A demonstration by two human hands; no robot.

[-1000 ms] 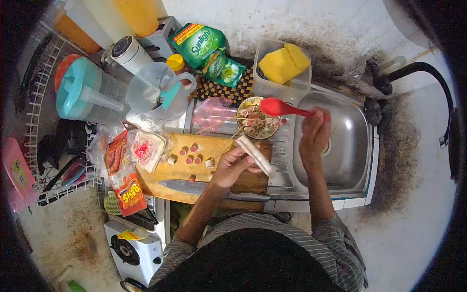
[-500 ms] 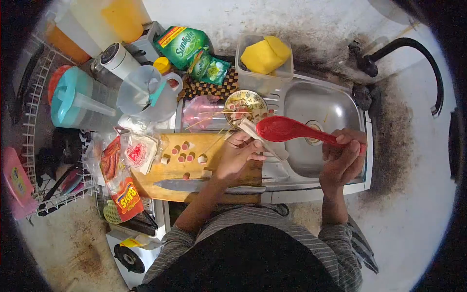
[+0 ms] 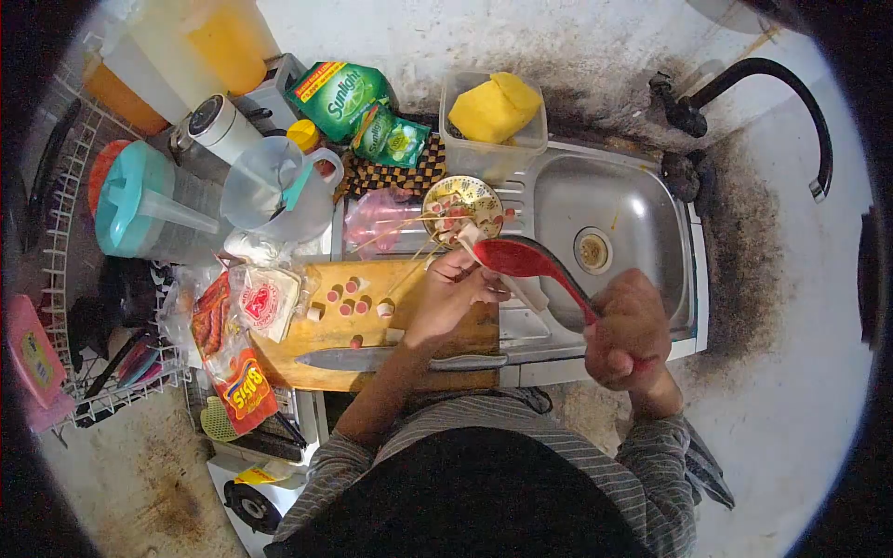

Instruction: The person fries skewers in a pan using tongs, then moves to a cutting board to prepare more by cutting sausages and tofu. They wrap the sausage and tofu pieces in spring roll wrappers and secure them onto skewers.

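Note:
My left hand (image 3: 456, 288) pinches a pale, flat folded strip (image 3: 528, 294) over the right end of the wooden cutting board (image 3: 437, 321). My right hand (image 3: 628, 330) is wrapped around the handle of a red spoon with a dark edge (image 3: 512, 257). The spoon's bowl is tilted right at the strip and covers part of it in this view. Behind my left hand, a patterned bowl (image 3: 493, 193) contains small pieces and skewer sticks (image 3: 395, 221). Cut sausage pieces (image 3: 348, 307) lie on the board, and a knife (image 3: 372, 358) rests along its near edge.
A steel sink (image 3: 642, 214) with a black faucet (image 3: 791, 70) is at right. A clear tub (image 3: 493, 153) with a yellow sponge stands behind. Left are a packet of pale sheets (image 3: 270, 299), a sausage pack (image 3: 246, 391), a clear jug (image 3: 270, 200) and a wire rack (image 3: 60, 223).
My right hand has moved slightly left and down and turned, tipping the red spoon so its handle slopes more steeply. My left hand stays nearly in place with the pale strip.

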